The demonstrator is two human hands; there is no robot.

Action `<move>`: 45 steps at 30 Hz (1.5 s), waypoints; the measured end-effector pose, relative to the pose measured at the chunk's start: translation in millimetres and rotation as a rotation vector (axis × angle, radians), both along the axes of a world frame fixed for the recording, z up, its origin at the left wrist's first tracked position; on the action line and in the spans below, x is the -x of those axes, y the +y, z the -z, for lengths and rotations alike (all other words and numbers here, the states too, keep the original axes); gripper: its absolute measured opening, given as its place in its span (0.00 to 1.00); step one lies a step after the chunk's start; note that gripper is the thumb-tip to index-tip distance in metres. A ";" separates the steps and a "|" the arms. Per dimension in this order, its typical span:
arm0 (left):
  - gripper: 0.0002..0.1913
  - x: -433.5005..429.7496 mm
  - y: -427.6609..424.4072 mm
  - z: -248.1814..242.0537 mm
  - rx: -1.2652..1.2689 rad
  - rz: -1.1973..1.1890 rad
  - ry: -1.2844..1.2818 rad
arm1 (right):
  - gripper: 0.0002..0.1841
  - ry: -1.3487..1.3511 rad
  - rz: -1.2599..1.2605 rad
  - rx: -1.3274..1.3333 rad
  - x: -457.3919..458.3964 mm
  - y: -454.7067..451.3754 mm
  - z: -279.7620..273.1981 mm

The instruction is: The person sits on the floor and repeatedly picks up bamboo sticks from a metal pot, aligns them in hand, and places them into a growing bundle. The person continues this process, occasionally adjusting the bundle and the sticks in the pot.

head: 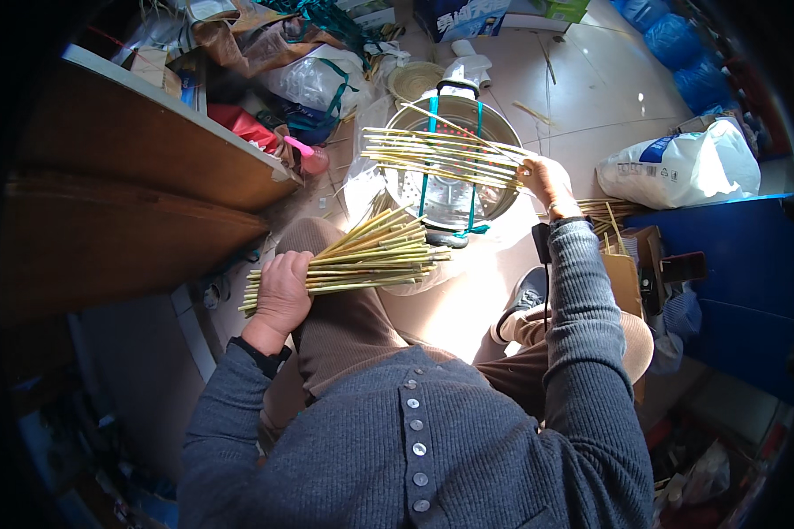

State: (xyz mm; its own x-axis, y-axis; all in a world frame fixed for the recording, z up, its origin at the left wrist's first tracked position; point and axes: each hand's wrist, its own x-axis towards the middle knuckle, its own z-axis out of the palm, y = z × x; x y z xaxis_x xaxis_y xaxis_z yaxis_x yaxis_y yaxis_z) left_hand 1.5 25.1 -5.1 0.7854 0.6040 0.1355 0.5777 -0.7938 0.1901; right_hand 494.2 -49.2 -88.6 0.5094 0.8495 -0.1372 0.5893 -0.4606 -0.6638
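My left hand [281,284] grips a thick bundle of cut straw-like stalks [377,261] above my left thigh, their ends fanning out to the right. Ahead, a round metal steamer pot [400,192] with a perforated bottom stands on the floor. Two teal ribbons [425,192] run across its mouth from back to front. A loose row of stalks [437,153] lies over the ribbons and the rim. At the row's right ends, my right hand [548,182] has its fingers closed around a stalk end; how many stalks it pinches is hard to see.
A brown wooden cabinet [139,159] stands at left, near plastic bags [311,76] and a pink bottle [312,159]. A woven straw disc [415,81] lies behind the pot. To the right are a white plastic bag [675,165], a cardboard box [623,281] and a blue panel [734,278].
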 end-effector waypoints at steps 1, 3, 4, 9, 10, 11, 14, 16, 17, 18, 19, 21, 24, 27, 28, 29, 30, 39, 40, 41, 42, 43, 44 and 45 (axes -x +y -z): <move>0.16 0.3 -0.3 0.2 -0.003 -0.001 -0.004 | 0.10 -0.086 -0.018 -0.022 -0.8 -5.0 -3.6; 0.16 0.7 -0.7 0.9 -0.008 -0.002 -0.012 | 0.10 -0.251 -0.037 -0.010 0.3 -15.4 -8.7; 0.18 0.8 -1.3 1.2 -0.001 -0.010 -0.012 | 0.11 -0.105 0.037 -0.042 2.6 -22.0 -9.2; 0.21 0.4 -2.2 1.8 0.013 -0.031 -0.015 | 0.14 -0.021 0.326 -0.038 20.6 -51.6 14.4; 0.20 0.5 -2.4 1.6 0.004 -0.023 -0.015 | 0.14 -0.068 0.427 -0.024 24.5 -55.1 23.5; 0.18 0.7 -2.5 1.6 -0.007 -0.018 -0.017 | 0.14 -0.114 0.526 -0.010 27.8 -57.2 32.9; 0.16 1.5 -2.6 3.0 -0.018 -0.010 -0.033 | 0.13 0.179 0.518 -0.166 30.7 -57.8 54.3; 0.17 2.9 -2.6 4.0 -0.011 -0.018 -0.032 | 0.12 0.338 0.510 -0.260 28.6 -55.9 59.9; 0.18 3.3 -2.4 4.5 -0.003 -0.024 -0.023 | 0.11 0.380 0.501 -0.315 27.4 -55.1 60.1; 0.19 3.5 -2.1 4.8 0.001 -0.029 -0.020 | 0.11 0.436 0.481 -0.361 26.3 -54.9 58.7; 0.19 3.7 -2.5 4.9 -0.002 -0.027 -0.017 | 0.10 0.411 0.505 -0.333 26.3 -55.3 56.6; 0.19 3.0 -2.8 4.6 -0.012 -0.022 -0.028 | 0.10 0.371 0.557 -0.246 28.2 -56.9 50.5; 0.16 1.4 -4.0 3.6 -0.024 -0.022 -0.031 | 0.11 0.265 0.512 -0.262 38.2 -52.9 44.4; 0.17 0.9 -4.4 2.7 -0.020 -0.020 -0.024 | 0.11 -0.070 0.383 -0.173 44.4 -42.6 40.0; 0.17 1.2 -4.6 2.6 -0.021 -0.022 -0.019 | 0.12 -0.045 0.357 -0.141 44.8 -38.5 38.4; 0.17 1.6 -4.5 2.7 -0.023 -0.022 -0.016 | 0.13 -0.017 0.363 -0.135 44.7 -34.8 36.8; 0.17 1.5 -4.4 3.1 -0.022 -0.026 -0.012 | 0.12 0.015 0.361 -0.170 42.9 -33.3 34.2; 0.20 5.8 -2.8 11.8 -0.003 -0.065 -0.079 | 0.07 0.855 0.783 -0.421 68.8 -89.8 15.8; 0.20 6.1 -2.1 14.2 -0.003 -0.059 -0.119 | 0.07 0.986 0.825 -0.418 71.8 -98.2 15.8; 0.20 6.4 -1.6 17.1 0.007 -0.075 -0.139 | 0.07 1.120 0.837 -0.424 75.2 -105.5 16.4; 0.19 6.7 -1.5 19.9 0.012 -0.103 -0.160 | 0.07 1.213 0.846 -0.420 76.4 -111.3 17.1; 0.19 7.0 -1.8 22.4 0.015 -0.135 -0.181 | 0.07 1.283 0.875 -0.420 76.5 -116.5 18.2; 0.20 8.3 -1.1 23.7 0.041 -0.145 -0.196 | 0.07 1.331 0.876 -0.438 76.5 -121.0 19.7; 0.20 8.3 -1.6 25.3 0.059 -0.184 -0.193 | 0.07 1.388 0.859 -0.463 75.6 -124.8 21.5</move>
State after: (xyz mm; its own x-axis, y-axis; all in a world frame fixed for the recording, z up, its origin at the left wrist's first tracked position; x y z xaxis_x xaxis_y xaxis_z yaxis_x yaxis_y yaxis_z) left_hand -6.8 23.6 -30.4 0.6252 0.7452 0.2320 0.6596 -0.6634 0.3534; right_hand 418.6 -173.9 -110.0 0.5290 0.5063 -0.6811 -0.8070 0.0518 -0.5883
